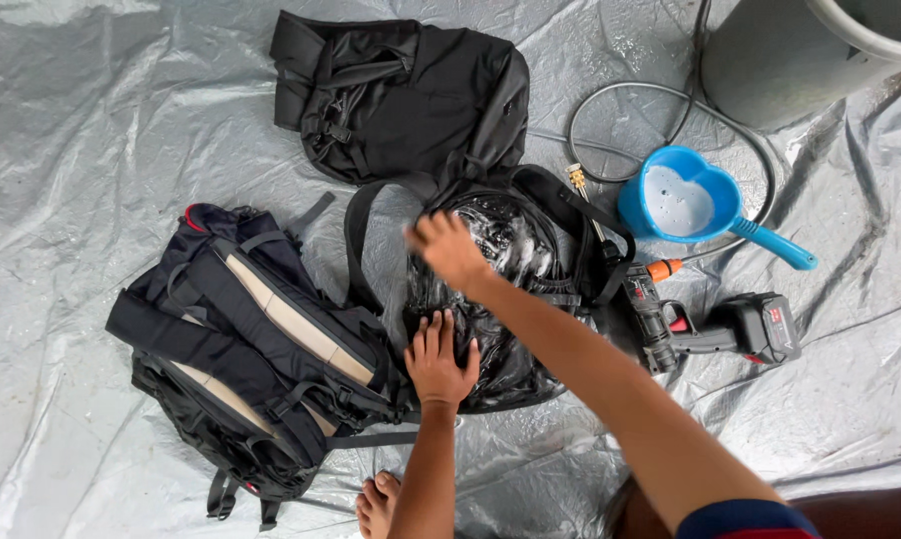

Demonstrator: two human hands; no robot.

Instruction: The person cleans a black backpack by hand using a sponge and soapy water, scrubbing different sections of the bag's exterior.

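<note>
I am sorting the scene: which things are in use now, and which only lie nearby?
In use: wet black backpack, left hand pressing it, right hand on it.

Lying about: navy backpack, black bag, blue scoop, cordless sprayer, hose, grey bin.

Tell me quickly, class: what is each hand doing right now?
Left hand: open, fingers flat on the wet, soapy black fabric backpack; holding nothing.
Right hand: blurred, resting on the same backpack; open or closed cannot be told.
</note>
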